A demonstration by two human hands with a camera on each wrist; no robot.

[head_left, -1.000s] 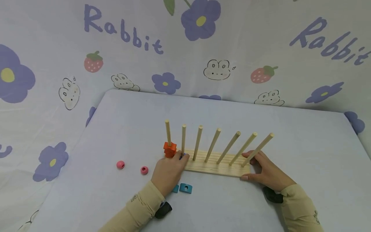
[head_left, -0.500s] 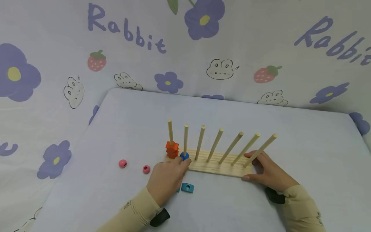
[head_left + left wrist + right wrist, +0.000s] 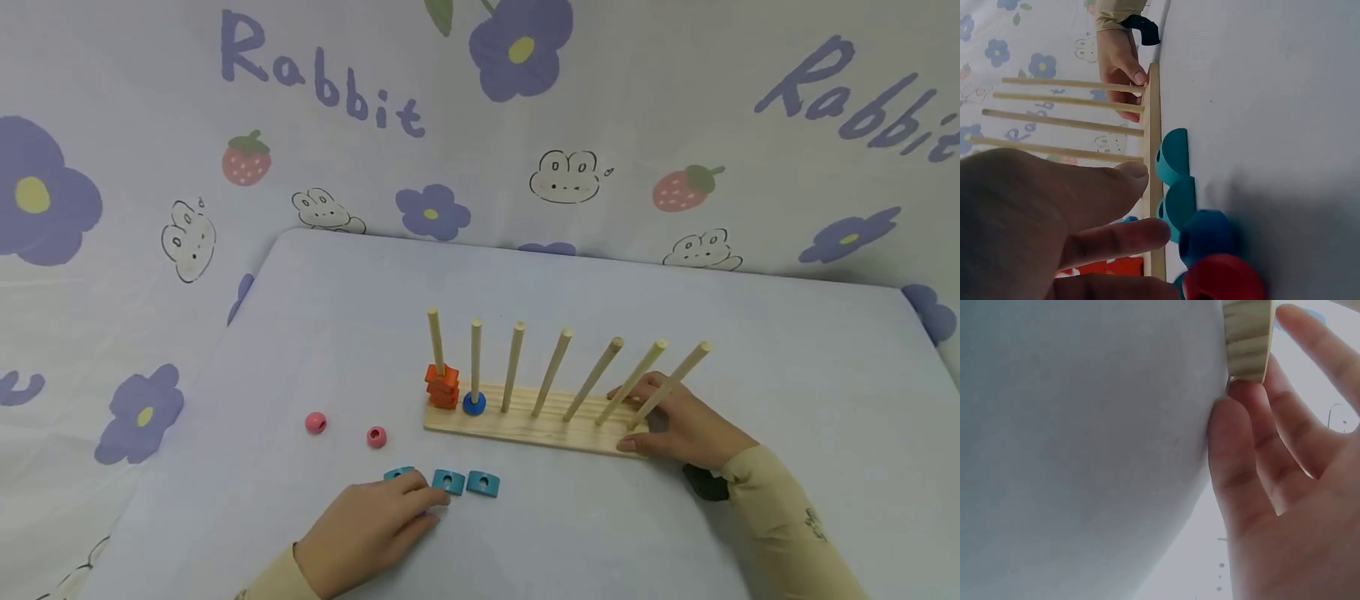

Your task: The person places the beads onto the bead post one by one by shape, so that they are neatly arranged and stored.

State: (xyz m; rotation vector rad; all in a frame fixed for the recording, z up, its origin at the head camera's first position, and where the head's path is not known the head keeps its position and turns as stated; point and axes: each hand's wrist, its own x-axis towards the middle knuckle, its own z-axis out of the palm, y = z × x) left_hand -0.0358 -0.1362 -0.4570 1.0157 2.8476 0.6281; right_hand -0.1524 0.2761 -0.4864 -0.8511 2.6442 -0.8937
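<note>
Left hand at the teal blocks, right hand steadying the peg board

The left hand [image 3: 367, 529] lies low on the surface [image 3: 787, 375], fingers loosely extended and gripping nothing, its fingertips touching the middle teal block [image 3: 448, 481] in a row of three; another teal block [image 3: 482, 483] sits just to the right. The right hand [image 3: 678, 425] holds the right end of the wooden peg board [image 3: 525, 425], thumb on the near edge and fingers over the top among the last pegs. On the board's left end, orange pieces [image 3: 442, 388] are stacked on the first peg and a blue ring [image 3: 474, 404] sits on the second. Two pink beads [image 3: 316, 423] lie apart, left of the board.
</note>
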